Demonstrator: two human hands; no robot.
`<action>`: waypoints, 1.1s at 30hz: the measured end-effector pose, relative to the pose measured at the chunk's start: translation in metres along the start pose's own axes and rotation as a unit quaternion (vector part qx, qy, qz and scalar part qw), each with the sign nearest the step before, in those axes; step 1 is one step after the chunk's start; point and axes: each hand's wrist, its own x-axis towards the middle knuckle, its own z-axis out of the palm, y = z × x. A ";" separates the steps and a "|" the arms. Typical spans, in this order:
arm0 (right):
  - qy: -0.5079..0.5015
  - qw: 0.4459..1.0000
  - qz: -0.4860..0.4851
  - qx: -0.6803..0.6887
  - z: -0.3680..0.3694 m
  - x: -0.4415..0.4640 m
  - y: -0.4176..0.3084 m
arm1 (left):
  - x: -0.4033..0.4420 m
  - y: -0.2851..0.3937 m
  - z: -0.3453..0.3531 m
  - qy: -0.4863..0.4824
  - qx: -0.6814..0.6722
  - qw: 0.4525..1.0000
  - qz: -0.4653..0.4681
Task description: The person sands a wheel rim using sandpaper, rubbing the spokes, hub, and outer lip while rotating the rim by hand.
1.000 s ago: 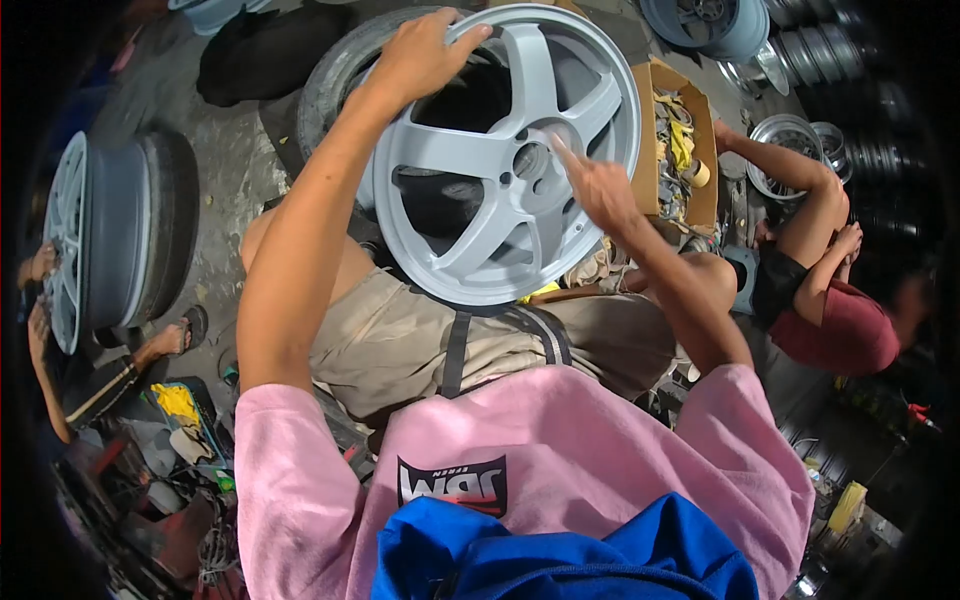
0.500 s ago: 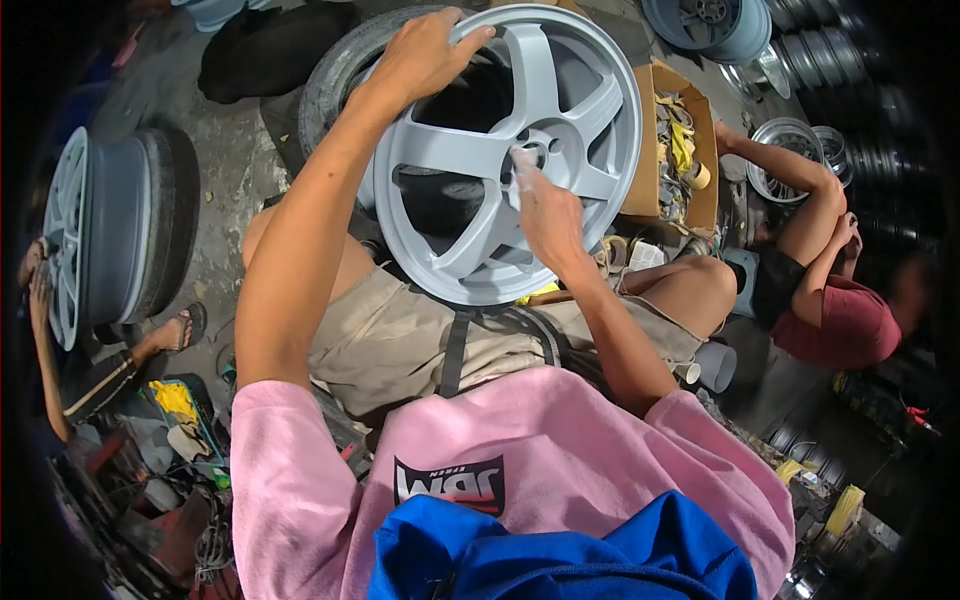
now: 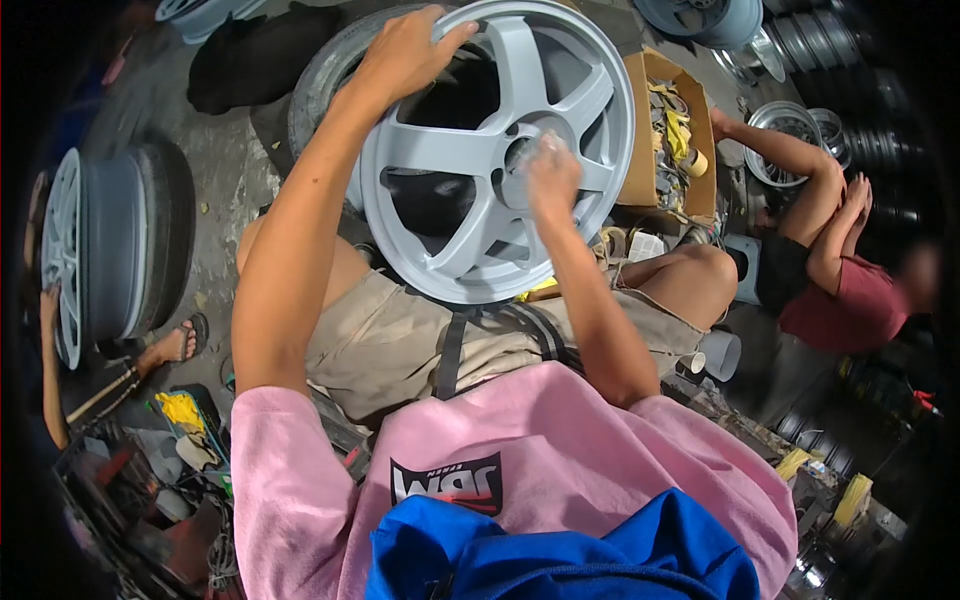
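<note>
A grey five-spoke wheel (image 3: pixel 440 147) leans upright against my lap, its spoked face towards me. My left hand (image 3: pixel 408 52) grips its upper left rim, with the thumb pointing right along the edge. At the hub, my right hand (image 3: pixel 553 178) has its fingers bent together against the surface. Motion blurs those fingertips, and something pale shows at them, too smeared to identify. Behind the wheel is a worn tire (image 3: pixel 312 95), partly hidden by my left arm.
Right of the wheel stands a cardboard box (image 3: pixel 640 185) of scraps and tape. A seated person (image 3: pixel 840 300) is at the right. At the left, another person's hand (image 3: pixel 50 303) touches a wheel with a tire (image 3: pixel 115 245). Stacked rims (image 3: pixel 815 45) are at the upper right.
My right hand has moved from the hub's right side to its centre, then slightly up. My left hand keeps its hold. Both other people's hands have shifted.
</note>
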 end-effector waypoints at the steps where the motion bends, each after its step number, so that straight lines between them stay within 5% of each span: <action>1: -0.007 0.995 -0.076 -0.060 0.013 -0.006 -0.018 | 0.001 0.000 -0.001 -0.009 -0.004 1.000 -0.002; 4: -0.051 0.981 -0.155 -0.105 0.011 -0.029 -0.036 | -0.001 -0.004 -0.001 -0.004 -0.006 1.000 0.002; 6: -0.201 0.878 -0.370 -0.228 -0.023 -0.027 -0.013 | 0.001 -0.004 -0.002 0.011 -0.004 1.000 0.016; 7: -0.207 0.876 -0.369 -0.230 -0.035 -0.025 -0.018 | -0.002 -0.003 0.000 0.017 -0.001 0.999 0.028; 9: -0.243 0.761 -0.391 -0.457 -0.061 -0.023 -0.027 | -0.005 0.007 -0.004 0.002 -0.025 1.000 0.016; 16: -0.206 0.580 -0.564 -0.551 -0.102 0.065 -0.012 | -0.007 0.003 -0.002 0.034 -0.028 0.999 0.017; 18: -0.233 0.570 -0.421 -0.665 -0.108 0.033 0.018 | -0.009 0.001 -0.005 0.016 -0.037 0.999 -0.001; 21: -0.258 0.707 -0.422 -0.505 -0.082 -0.003 0.038 | -0.003 -0.009 0.005 0.038 -0.022 0.997 0.064; 22: -0.260 0.710 -0.420 -0.503 -0.080 -0.004 0.027 | -0.002 -0.013 0.009 0.034 -0.020 0.997 0.063; 23: -0.390 0.840 -0.242 -0.289 -0.082 0.001 0.014 | -0.001 -0.016 0.014 0.060 -0.018 0.995 0.080; 24: -0.475 0.878 -0.039 -0.045 -0.086 0.007 -0.003 | -0.001 -0.016 0.018 0.089 -0.016 0.991 0.098; 25: -0.494 0.861 0.107 0.044 -0.092 0.018 -0.023 | 0.000 -0.013 0.015 0.090 -0.015 0.991 0.097; 26: -0.420 0.906 0.054 -0.026 -0.101 0.020 -0.031 | 0.001 -0.009 0.009 0.058 -0.035 0.994 0.091; 28: -0.336 0.871 -0.221 -0.282 -0.107 0.028 -0.039 | -0.003 -0.011 0.006 0.027 -0.054 0.995 0.079; 29: -0.337 0.870 -0.223 -0.283 -0.111 0.033 -0.033 | -0.002 -0.010 0.005 0.027 -0.047 0.996 0.072; 31: -0.201 0.706 -0.526 -0.429 -0.115 0.043 -0.001 | 0.001 -0.009 0.005 0.030 -0.037 0.997 0.068; 33: -0.204 0.703 -0.519 -0.441 -0.116 0.033 0.027 | 0.000 -0.011 0.008 0.046 -0.043 0.996 0.070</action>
